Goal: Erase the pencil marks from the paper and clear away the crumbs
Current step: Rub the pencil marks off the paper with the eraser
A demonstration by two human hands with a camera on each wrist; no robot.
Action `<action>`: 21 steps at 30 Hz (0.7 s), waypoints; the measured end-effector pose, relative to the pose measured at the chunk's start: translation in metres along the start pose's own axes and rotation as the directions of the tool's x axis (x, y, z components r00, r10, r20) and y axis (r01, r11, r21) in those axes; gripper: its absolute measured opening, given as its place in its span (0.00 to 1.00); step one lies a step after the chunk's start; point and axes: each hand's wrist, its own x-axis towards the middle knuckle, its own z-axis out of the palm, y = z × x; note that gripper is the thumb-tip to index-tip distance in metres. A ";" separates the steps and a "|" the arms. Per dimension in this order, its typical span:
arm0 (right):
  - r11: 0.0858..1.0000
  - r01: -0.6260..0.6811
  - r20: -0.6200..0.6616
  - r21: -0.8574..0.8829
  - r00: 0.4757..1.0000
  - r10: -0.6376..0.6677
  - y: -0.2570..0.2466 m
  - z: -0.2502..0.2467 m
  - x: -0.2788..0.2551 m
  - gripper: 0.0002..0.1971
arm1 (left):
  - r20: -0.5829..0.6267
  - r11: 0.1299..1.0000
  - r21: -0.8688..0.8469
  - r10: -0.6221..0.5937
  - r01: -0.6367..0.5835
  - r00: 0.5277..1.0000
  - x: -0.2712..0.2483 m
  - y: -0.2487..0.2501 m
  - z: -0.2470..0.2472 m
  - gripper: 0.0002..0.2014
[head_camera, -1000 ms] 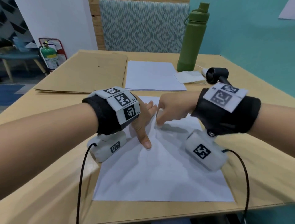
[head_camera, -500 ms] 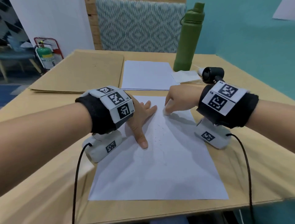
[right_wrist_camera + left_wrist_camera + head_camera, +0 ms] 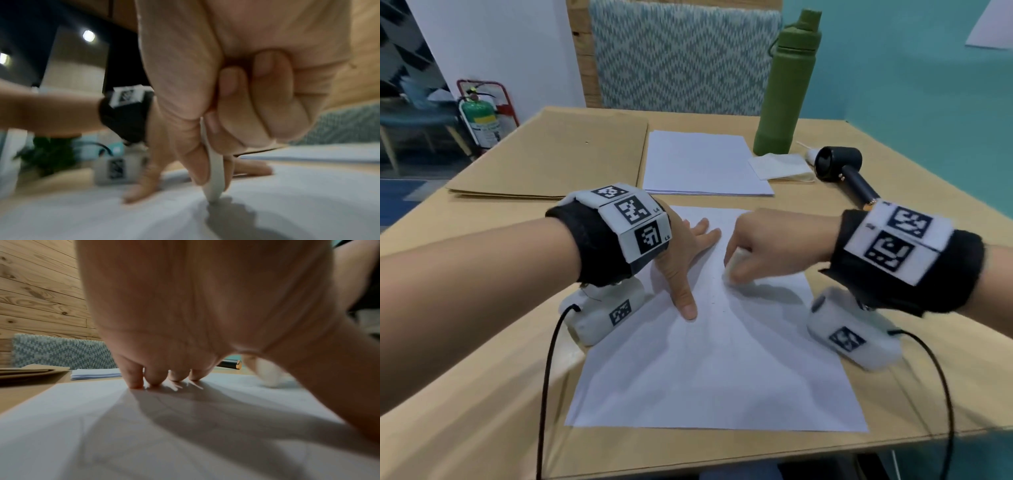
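Our left hand (image 3: 681, 260) lies spread flat, pinning the paper (image 3: 709, 370) to the worktop (image 3: 482, 394); crumbs (image 3: 714, 303) dot the middle; our right hand (image 3: 767, 246) pinches the eraser (image 3: 213, 181), tip on the sheet — we judge rubbing underway, sweeping not yet done.

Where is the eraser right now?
The eraser is pinched in the right hand, its tip pressed on the paper at the sheet's far half, just right of the left hand.

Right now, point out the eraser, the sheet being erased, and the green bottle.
eraser (image 3: 213, 183): right wrist view, its white lower end on the paper.
sheet (image 3: 709, 383): head view, bare middle of its near half.
green bottle (image 3: 786, 85): head view, mid body.
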 end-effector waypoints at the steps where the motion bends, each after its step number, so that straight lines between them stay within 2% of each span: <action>1: 0.999 0.029 0.068 0.017 0.997 -0.030 -0.003 0.001 -0.007 0.10 | 0.000 1.000 0.007 0.002 -0.002 1.000 0.000 0.000 0.000 0.66; 2: 0.999 0.043 0.113 0.027 0.993 -0.046 -0.005 0.001 -0.011 0.11 | 0.001 1.000 0.013 0.000 0.000 1.000 0.000 0.001 0.000 0.66; 4: 0.999 0.026 0.101 0.028 0.994 -0.029 -0.003 -0.003 -0.009 0.12 | 0.003 1.000 0.019 -0.006 0.006 1.000 0.000 0.001 -0.001 0.65; 7: 0.997 -0.076 -0.050 0.024 0.996 0.077 0.008 -0.008 0.010 0.13 | -0.004 1.000 0.027 -0.014 0.014 1.000 -0.002 0.002 -0.001 0.65; 9: 0.995 -0.099 -0.114 0.033 0.988 0.102 0.007 -0.004 0.014 0.12 | -0.011 0.999 0.032 -0.015 0.016 1.000 -0.002 0.002 -0.001 0.64; 11: 0.998 -0.045 -0.077 0.041 0.996 0.048 0.001 0.002 0.009 0.10 | -0.011 0.999 0.030 -0.011 0.011 1.000 -0.001 0.001 0.000 0.64; 13: 0.998 0.012 0.027 0.068 1.000 -0.014 -0.008 0.006 0.001 0.07 | -0.006 0.999 0.038 0.002 -0.002 1.000 0.001 0.000 0.000 0.65; 15: 0.996 -0.005 0.079 0.092 0.997 -0.003 -0.010 0.002 -0.001 0.10 | -0.003 0.999 0.040 0.003 -0.003 1.000 0.001 0.000 0.000 0.65; 17: 0.993 -0.090 0.046 0.080 0.995 0.087 -0.003 -0.006 0.010 0.14 | -0.004 0.999 0.041 -0.004 0.004 1.000 0.000 0.001 0.000 0.65; 19: 0.983 -0.174 -0.025 0.052 0.984 0.176 0.002 -0.015 0.020 0.12 | -0.004 0.999 0.046 -0.013 0.013 1.000 -0.001 0.000 0.000 0.65; 21: 0.981 -0.191 -0.050 0.030 0.980 0.193 -0.001 -0.016 0.022 0.11 | -0.004 0.998 0.059 -0.012 0.012 1.000 -0.002 0.000 0.000 0.65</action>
